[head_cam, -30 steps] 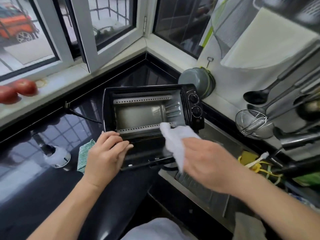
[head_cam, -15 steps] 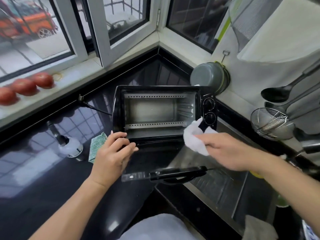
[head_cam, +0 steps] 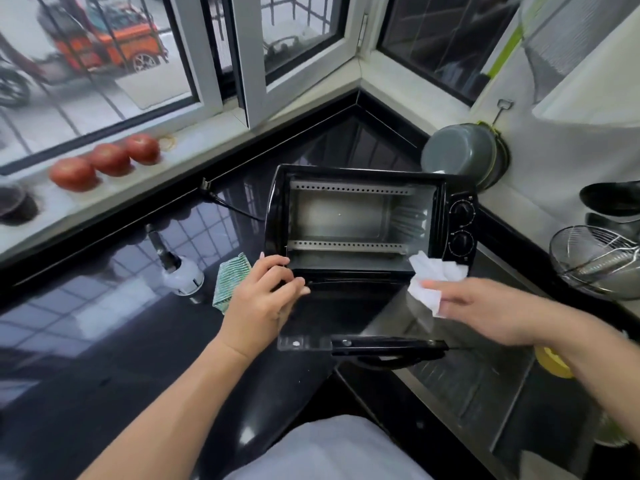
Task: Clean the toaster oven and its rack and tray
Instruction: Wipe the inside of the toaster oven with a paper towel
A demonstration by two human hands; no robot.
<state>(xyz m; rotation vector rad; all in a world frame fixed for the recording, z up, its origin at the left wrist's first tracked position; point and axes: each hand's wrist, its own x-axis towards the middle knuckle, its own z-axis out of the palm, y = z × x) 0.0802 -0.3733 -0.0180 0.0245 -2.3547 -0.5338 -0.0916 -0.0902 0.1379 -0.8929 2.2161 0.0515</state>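
A black toaster oven (head_cam: pixel 457 225) stands on the dark counter with its glass door (head_cam: pixel 346 317) folded down flat toward me. Its metal cavity holds no rack or tray. My left hand (head_cam: pixel 263 299) rests on the door's left hinge corner, fingers lightly bent. My right hand (head_cam: pixel 485 310) pinches a crumpled white cloth (head_cam: pixel 433 278) just in front of the oven's lower right corner, below the two knobs.
A green striped rag (head_cam: pixel 230 277) and a small white bottle (head_cam: pixel 181 273) lie left of the oven. Tomatoes (head_cam: pixel 104 161) line the window sill. A steel sink (head_cam: pixel 485 386) sits at the right, with a wire strainer (head_cam: pixel 595 258) and a grey pot (head_cam: pixel 460 155) beyond.
My right hand has drawn the white cloth out of the oven cavity toward the lower right corner. My left hand has stayed on the door's left side. My head has pulled back.
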